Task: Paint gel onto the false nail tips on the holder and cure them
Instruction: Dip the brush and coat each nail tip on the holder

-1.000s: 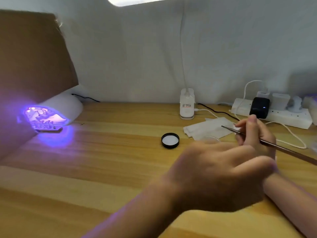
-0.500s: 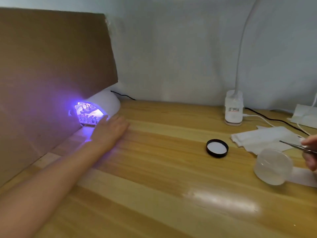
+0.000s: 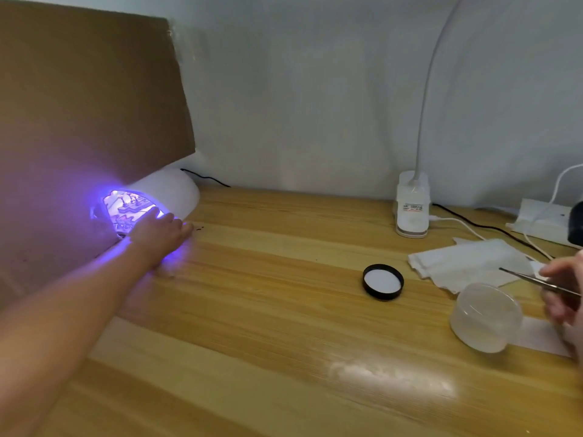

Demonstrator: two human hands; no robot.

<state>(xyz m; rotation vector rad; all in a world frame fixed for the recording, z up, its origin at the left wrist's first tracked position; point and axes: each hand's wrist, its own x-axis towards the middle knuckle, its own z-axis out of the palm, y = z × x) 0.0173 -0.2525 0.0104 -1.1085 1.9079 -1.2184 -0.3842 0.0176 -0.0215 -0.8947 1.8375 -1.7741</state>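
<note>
Right hand (image 3: 564, 291) gripping one tool (image 3: 536, 280), one lit lamp (image 3: 164, 197)

Your left hand (image 3: 159, 233) reaches glowing nail lamp (image 3: 164, 193) mouth, fingers straight; your right hand (image 3: 564, 291) pinches tweezers (image 3: 530, 279) beside clear cup (image 3: 484, 316).

The white domed curing lamp (image 3: 170, 193) sits at the far left of my counter (image 3: 284, 310), against the cardboard, its mouth glowing violet. Inside I can see pale shapes, too blurred to tell as nail tips.
</note>
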